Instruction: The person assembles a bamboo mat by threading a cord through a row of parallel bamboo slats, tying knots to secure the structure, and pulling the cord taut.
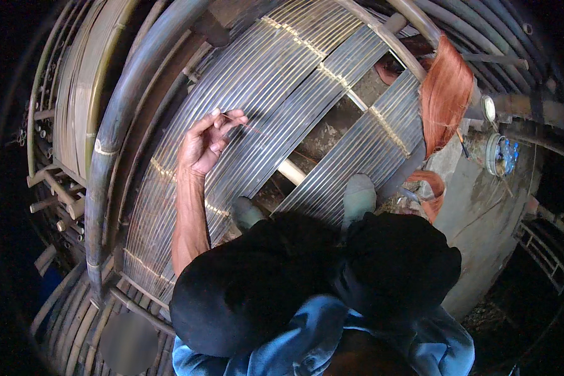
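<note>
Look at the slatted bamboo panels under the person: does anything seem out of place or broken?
Yes. Between the slat panels a dark open gap shows, where strips are missing. The left hand pinches a thin strip nearby.

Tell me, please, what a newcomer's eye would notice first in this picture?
First, the broad panel of bamboo slats curving across the middle. Over it, the left hand pinches a thin reddish strand. At upper right, a bundle of orange-brown fibre hangs from a pole.
</note>
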`<state>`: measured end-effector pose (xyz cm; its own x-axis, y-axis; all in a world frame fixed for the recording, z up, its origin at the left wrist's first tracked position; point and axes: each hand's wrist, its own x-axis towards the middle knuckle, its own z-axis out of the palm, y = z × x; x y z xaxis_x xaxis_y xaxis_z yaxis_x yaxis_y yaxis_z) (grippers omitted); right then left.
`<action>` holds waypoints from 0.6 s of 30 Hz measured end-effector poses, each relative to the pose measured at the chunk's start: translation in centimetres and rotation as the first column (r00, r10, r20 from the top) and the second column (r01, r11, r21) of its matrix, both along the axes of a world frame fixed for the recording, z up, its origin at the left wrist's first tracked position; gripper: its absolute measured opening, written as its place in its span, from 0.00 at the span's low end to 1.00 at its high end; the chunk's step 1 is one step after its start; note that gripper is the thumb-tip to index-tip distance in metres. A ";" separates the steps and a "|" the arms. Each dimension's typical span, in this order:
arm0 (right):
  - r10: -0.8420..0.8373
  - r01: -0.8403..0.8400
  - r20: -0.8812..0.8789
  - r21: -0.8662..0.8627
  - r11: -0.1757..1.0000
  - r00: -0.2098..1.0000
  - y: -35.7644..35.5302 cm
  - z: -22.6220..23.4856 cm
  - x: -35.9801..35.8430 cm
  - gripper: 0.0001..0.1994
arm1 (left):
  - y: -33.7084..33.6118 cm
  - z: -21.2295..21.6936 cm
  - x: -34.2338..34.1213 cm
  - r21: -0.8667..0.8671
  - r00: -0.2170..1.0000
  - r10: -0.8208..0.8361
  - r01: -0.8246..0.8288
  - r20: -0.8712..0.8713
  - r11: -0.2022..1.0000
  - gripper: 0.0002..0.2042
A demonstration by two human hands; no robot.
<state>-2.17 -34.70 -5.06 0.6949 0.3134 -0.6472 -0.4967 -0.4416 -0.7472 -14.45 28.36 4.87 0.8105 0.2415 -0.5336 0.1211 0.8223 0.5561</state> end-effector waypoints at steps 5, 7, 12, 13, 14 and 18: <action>0.237 -0.235 -0.057 -0.472 0.850 0.970 -0.2 1.8 -2.1 0.10 | -0.3 -0.8 -1.1 -0.068 0.988 0.150 -0.149 0.021 0.987 0.13; 0.280 -0.271 -0.065 -0.529 0.804 0.958 -0.8 2.2 -2.3 0.11 | -0.4 -1.8 -0.7 -0.265 0.958 0.170 -0.106 0.232 0.959 0.13; 0.481 -0.410 -0.091 -0.673 0.615 0.872 -1.8 1.8 -2.1 0.13 | -5.0 -2.2 0.3 -0.131 0.988 0.153 -0.152 -0.006 0.980 0.09; 0.533 -0.409 -0.054 -0.707 0.577 0.845 -1.7 1.7 -1.9 0.14 | -6.2 -1.9 0.7 -0.076 0.997 0.065 -0.067 -0.033 0.995 0.07; 0.580 -0.399 -0.016 -0.741 0.540 0.814 -1.2 2.0 -1.6 0.15 | -7.5 -1.8 1.0 -0.023 0.997 -0.023 0.021 -0.071 1.000 0.07; 0.485 -0.094 0.457 -0.648 0.755 0.746 8.5 5.8 2.6 0.17 | -12.6 -3.4 1.6 0.053 0.984 -0.178 0.179 -0.022 0.982 0.08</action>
